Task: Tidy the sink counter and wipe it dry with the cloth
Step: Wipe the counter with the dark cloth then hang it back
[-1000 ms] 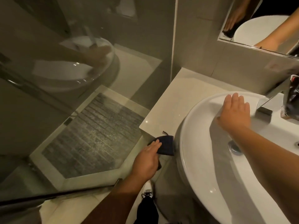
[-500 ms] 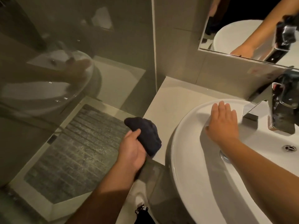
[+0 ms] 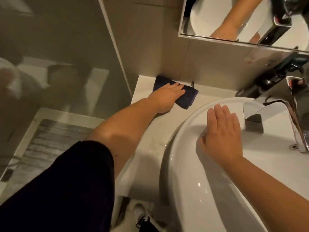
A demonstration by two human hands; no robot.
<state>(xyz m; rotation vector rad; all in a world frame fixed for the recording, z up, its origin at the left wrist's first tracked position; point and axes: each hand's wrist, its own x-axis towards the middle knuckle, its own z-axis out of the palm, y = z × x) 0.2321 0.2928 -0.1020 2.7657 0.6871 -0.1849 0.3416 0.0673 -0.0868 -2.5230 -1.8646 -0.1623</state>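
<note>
A dark blue cloth [image 3: 185, 97] lies flat on the pale counter [image 3: 147, 131] at its far end, against the tiled wall. My left hand [image 3: 168, 96] presses down on the cloth with the fingers stretched out over it. My right hand [image 3: 220, 129] rests flat, palm down, on the rim of the white basin [image 3: 192, 181], just left of the chrome tap [image 3: 267, 109]. It holds nothing. A few water drops [image 3: 155, 146] glint on the counter beside the basin.
A glass shower screen [image 3: 58, 64] stands at the left of the counter, with a grey mat [image 3: 50, 144] on the shower floor. A mirror [image 3: 242, 19] hangs above the tap. My white shoe [image 3: 142, 213] shows below the counter's front edge.
My left hand lifted the cloth from the counter's front corner, carried it up and forward, and now presses it down at the counter's far end. The right hand stayed on the basin rim.
</note>
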